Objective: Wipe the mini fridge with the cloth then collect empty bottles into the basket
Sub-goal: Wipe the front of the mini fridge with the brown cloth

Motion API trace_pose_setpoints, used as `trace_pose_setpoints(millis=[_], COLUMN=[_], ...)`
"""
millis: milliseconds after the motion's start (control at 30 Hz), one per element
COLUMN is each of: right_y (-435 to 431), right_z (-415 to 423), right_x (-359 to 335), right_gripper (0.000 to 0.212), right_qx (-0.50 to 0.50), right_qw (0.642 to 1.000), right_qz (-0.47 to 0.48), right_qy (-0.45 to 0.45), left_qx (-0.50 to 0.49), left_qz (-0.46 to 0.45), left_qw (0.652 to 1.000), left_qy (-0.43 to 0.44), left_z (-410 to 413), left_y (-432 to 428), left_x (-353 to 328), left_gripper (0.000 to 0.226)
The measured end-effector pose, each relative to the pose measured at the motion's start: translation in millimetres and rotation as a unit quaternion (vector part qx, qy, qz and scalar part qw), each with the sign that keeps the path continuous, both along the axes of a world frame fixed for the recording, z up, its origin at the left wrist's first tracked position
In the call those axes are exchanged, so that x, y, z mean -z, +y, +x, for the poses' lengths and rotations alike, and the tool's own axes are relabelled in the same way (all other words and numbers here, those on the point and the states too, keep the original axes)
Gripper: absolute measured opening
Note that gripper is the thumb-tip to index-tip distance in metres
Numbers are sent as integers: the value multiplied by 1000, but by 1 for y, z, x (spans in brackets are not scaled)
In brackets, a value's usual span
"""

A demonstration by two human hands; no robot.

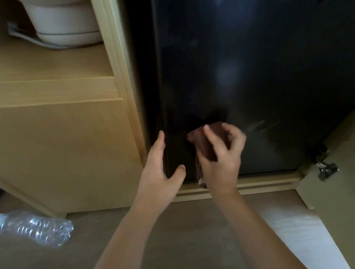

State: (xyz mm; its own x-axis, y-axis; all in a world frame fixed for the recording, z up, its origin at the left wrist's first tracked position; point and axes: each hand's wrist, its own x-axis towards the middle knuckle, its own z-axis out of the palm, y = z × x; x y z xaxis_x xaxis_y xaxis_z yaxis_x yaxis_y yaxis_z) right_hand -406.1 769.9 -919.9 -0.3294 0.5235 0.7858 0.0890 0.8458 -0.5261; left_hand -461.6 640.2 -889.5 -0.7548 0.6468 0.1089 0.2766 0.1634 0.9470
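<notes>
The right hand (220, 159) grips a brown cloth (203, 141), its fingers curled round it, and holds it against the low part of the black mini fridge (251, 70) door. Just left of it, the left hand (159, 167) is released, fingers straight, at the door's left edge beside the wooden cabinet (61, 149). Well below and left of both hands, an empty plastic bottle (34, 228) lies on the floor (177, 236).

Our right hand (220, 159) grips the brown cloth (205, 143) against the black mini fridge (251, 70) door. Our left hand (159, 167) rests open beside it. A clear bottle (34, 228) lies on the floor.
</notes>
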Motion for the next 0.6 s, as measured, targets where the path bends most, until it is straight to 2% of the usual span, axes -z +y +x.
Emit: trace_pose_setpoints(millis=[100,167,300,500,600], right_y=[-6,-1,25,95,117], right_z=[14,29,59,89,85], right_x=[28,35,8,-28,-30], right_gripper=[46,43,44,41,35], right_qx=[-41,-41,-9,74,125], right_qw=[994,992,985,957,946], right_qz=[-13,-51,-169,-197,-182], right_qy=[-104,-111,24,202,237], left_qx=[-33,-55,-87,-153,-172], left_qz=[-13,-13,-49,-97,-117], left_qw=[998,996,986,968,961], left_qy=[47,74,132,173,185], left_z=[9,15,29,36,35], left_y=[9,14,24,48,58], left_x=[-5,-9,-17,-39,-48], left_gripper=[85,89,98,103,103])
